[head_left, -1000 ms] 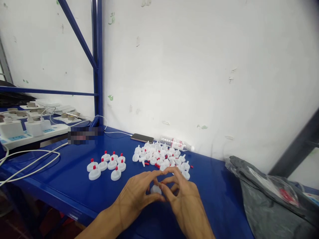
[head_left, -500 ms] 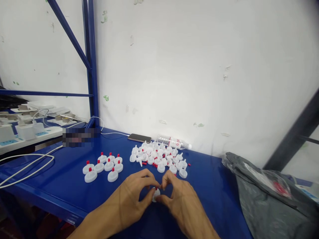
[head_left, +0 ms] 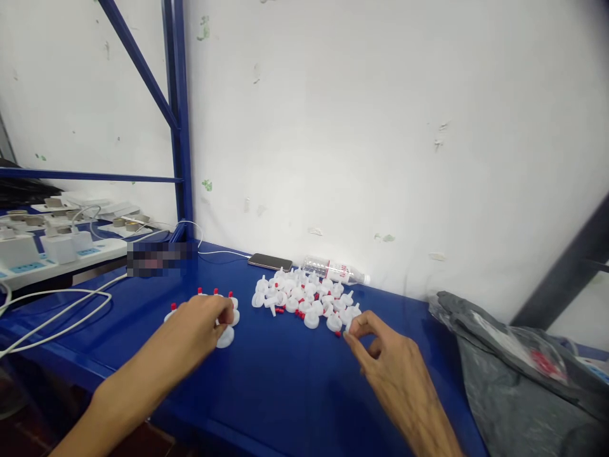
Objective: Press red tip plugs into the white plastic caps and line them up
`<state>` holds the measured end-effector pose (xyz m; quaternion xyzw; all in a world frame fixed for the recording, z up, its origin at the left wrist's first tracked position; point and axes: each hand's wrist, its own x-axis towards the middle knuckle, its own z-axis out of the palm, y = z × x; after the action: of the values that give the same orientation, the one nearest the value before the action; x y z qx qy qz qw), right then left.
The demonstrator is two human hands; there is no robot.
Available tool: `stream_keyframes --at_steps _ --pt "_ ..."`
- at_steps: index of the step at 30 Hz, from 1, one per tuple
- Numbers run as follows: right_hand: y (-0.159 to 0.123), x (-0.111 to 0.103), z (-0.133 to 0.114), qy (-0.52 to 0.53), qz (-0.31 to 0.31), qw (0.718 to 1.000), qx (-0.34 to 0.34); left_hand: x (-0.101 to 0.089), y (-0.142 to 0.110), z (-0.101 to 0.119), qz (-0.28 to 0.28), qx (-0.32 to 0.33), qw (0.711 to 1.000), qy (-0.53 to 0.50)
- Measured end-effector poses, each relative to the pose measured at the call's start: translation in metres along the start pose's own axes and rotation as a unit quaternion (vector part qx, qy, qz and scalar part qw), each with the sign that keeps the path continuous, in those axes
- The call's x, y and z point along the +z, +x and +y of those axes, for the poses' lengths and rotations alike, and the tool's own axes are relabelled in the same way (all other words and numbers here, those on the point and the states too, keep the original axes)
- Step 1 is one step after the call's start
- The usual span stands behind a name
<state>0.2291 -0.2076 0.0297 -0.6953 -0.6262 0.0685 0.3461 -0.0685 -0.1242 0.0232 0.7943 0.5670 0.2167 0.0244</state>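
My left hand [head_left: 207,324] is closed in a pinch over the left group of white spout caps with red tips. A round white spout cap [head_left: 225,337] shows just below its fingertips; the cap's tip is hidden by the fingers. Other red-tipped caps stand behind, partly covered by the hand. At the right edge of a heap of white spout caps [head_left: 311,319], thumb and forefinger of my right hand [head_left: 380,349] close on a white cap, mostly hidden. A small red tip [head_left: 337,333] lies just left of those fingers. More red tips are scattered among the heap.
Behind the heap lie a phone [head_left: 270,261] on a white cable and a clear plastic bottle [head_left: 335,271] on its side. Grey plastic bags [head_left: 514,381] cover the right side of the blue table [head_left: 285,393]. A power strip [head_left: 90,257] with chargers sits at left.
My hands have parted from the red-tipped cap they both held in the middle. The left has moved left to the standing caps, the right to the heap's right edge.
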Motion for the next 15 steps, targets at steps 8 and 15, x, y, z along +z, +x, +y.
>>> stream_keyframes --at_steps 8,15 --pt "0.002 0.005 0.014 -0.107 0.031 0.994 -0.022 -0.009 0.02 -0.041 -0.002 -0.055 0.998 0.024" --pt "0.002 0.027 0.039 -0.249 -0.024 0.963 -0.101 -0.008 0.018 -0.041 0.023 -0.056 0.996 0.06"
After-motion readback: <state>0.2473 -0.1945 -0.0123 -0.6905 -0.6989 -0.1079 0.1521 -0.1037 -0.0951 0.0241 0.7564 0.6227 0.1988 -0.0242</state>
